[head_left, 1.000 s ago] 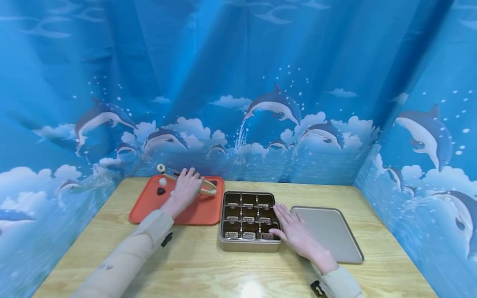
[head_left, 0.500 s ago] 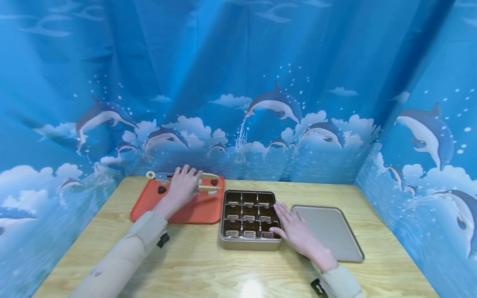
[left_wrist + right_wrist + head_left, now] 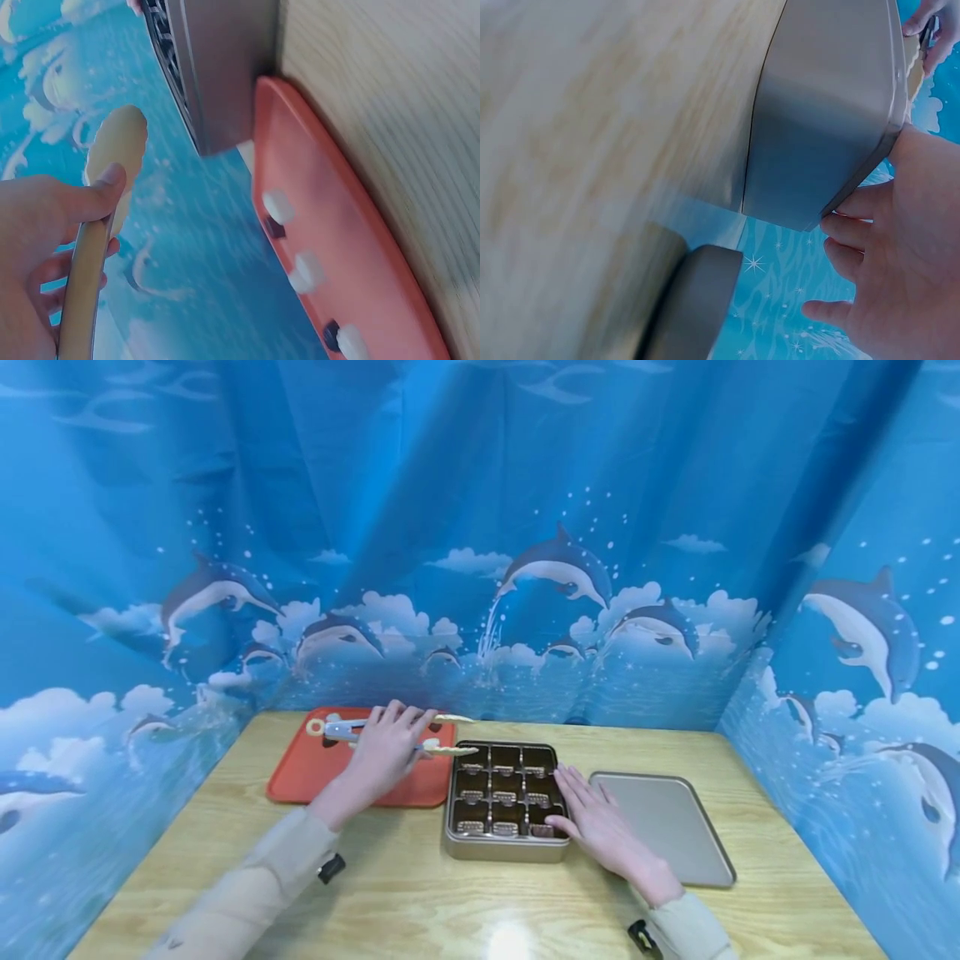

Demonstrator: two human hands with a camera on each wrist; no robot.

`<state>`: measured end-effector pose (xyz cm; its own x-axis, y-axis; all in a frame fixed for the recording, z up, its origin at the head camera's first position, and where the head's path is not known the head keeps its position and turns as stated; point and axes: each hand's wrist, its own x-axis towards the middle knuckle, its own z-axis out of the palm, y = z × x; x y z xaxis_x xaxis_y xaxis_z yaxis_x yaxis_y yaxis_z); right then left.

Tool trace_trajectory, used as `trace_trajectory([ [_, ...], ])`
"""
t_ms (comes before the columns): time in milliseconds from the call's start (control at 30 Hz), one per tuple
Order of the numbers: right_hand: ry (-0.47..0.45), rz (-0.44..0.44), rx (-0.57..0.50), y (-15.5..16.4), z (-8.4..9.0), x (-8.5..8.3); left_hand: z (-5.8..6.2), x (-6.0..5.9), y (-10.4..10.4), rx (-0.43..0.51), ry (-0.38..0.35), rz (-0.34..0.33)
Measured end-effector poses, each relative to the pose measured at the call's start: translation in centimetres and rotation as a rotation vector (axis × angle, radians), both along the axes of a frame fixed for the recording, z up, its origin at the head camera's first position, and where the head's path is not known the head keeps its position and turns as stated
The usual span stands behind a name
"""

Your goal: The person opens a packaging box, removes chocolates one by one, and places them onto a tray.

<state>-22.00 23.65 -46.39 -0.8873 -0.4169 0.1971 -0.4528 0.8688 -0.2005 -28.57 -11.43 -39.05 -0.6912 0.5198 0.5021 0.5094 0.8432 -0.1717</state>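
Observation:
My left hand (image 3: 390, 743) grips a pair of tongs (image 3: 341, 729) with metal arms, a ring at the back end and cream scalloped tips. The tongs' arms are spread; in the head view the nearer tip overlaps the back left corner of the metal box (image 3: 506, 850). A cream tip (image 3: 120, 139) fills part of the left wrist view, the thumb pressing just below it. Several dark-lined compartments divide the box. Along its right rim lies my right hand (image 3: 600, 827), fingers straight, thumb reaching over the front right compartment.
Left of the box, an orange-red tray (image 3: 300, 781) bears small white pieces (image 3: 307, 271) and dark pieces (image 3: 276, 227). A flat metal lid (image 3: 660, 827) lies on the wooden table (image 3: 390, 893) to the right. Dolphin-printed blue curtain (image 3: 480, 485) closes off the back and sides.
My left hand has lifted the tongs off the tray area and moved them right, toward the box. The tongs' arms have spread wider. My right hand has stayed put on the rim.

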Motion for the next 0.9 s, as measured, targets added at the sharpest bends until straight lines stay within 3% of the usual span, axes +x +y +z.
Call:
trace_trajectory([
  [200,-0.005,-0.002,0.004,0.1,0.0,-0.1,0.3,1.1,2.2,-0.027,0.031,-0.084],
  [467,-0.045,0.014,-0.038,0.6,0.3,-0.4,1.0,2.8,5.6,-0.063,0.012,-0.210],
  [633,-0.057,0.028,-0.054,1.2,0.5,-0.4,1.3,4.0,7.3,-0.134,-0.024,-0.231],
  [900,-0.065,0.032,-0.038,1.7,0.8,-0.4,1.7,5.1,9.8,-0.274,-0.083,-0.194],
])
